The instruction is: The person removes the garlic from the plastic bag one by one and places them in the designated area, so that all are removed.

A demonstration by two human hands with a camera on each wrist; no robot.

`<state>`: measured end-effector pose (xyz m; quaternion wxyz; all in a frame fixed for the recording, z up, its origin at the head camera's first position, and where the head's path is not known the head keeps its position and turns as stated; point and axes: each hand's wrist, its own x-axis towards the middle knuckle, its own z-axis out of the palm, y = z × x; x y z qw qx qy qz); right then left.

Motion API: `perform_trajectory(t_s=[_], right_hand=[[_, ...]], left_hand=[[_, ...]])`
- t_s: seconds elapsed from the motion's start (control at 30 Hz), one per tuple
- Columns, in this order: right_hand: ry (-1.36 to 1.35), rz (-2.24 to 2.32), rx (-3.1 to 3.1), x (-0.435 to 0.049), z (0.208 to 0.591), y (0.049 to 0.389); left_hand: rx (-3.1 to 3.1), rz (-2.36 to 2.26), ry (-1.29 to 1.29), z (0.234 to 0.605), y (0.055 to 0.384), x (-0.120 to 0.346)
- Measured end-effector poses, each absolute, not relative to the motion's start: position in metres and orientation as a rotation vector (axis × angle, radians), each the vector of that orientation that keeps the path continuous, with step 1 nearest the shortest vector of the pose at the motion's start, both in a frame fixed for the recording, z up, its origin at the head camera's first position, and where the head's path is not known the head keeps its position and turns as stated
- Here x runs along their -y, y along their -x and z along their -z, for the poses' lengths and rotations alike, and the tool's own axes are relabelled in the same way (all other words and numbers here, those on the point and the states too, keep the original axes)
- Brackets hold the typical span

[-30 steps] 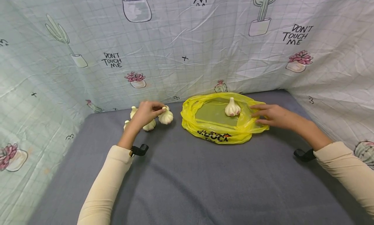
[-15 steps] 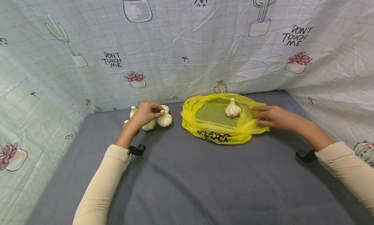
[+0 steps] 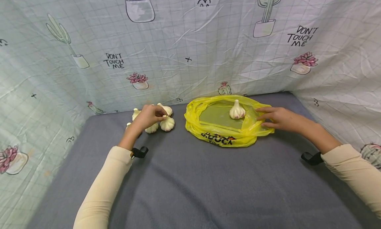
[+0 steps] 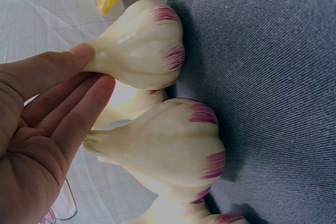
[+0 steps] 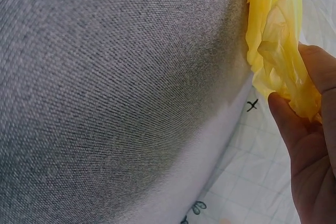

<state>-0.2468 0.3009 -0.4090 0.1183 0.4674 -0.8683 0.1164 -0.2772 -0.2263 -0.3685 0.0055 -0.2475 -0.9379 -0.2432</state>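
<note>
My left hand (image 3: 146,117) pinches a white garlic bulb (image 3: 167,124) by its stem between thumb and fingers. In the left wrist view this bulb (image 4: 144,43) has purple streaks at its base, which stands at the grey cloth. Another garlic bulb (image 3: 165,109) lies tilted just behind it. More bulbs cluster under and beside the hand, partly hidden by it. To the right, a yellow plastic bag (image 3: 221,138) lies with its mouth spread, and one garlic bulb (image 3: 237,111) sits inside. My right hand (image 3: 279,119) holds the bag's right rim, its thumb and fingers on the crumpled plastic (image 5: 281,40).
A grey cloth (image 3: 214,182) covers the table. Behind and at both sides hangs a pale sheet (image 3: 190,40) printed with potted plants and lettering, meeting the table's back edge close behind the bag and bulbs. Each wrist wears a black strap mount (image 3: 140,152).
My left hand has shifted slightly left, and the pinched bulb has come a little toward me. The bulb behind it now shows more and leans over. The right hand and bag stay nearly still.
</note>
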Motion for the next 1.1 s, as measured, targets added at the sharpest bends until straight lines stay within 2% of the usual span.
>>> perform_trajectory(t_s=[0.47, 0.8, 1.1], right_hand=[[-1.362, -0.341, 2.544, -0.302, 0.41, 0.246], [-1.357, -0.337, 2.55, -0.302, 0.41, 0.247], [-1.36, -0.341, 2.543, -0.303, 0.41, 0.246]], left_hand=[[2.922, 0.586, 0.848, 0.364, 0.277, 0.23], [2.952, 0.649, 0.835, 0.364, 0.276, 0.23], [2.936, 0.725, 0.831, 0.354, 0.26, 0.214]])
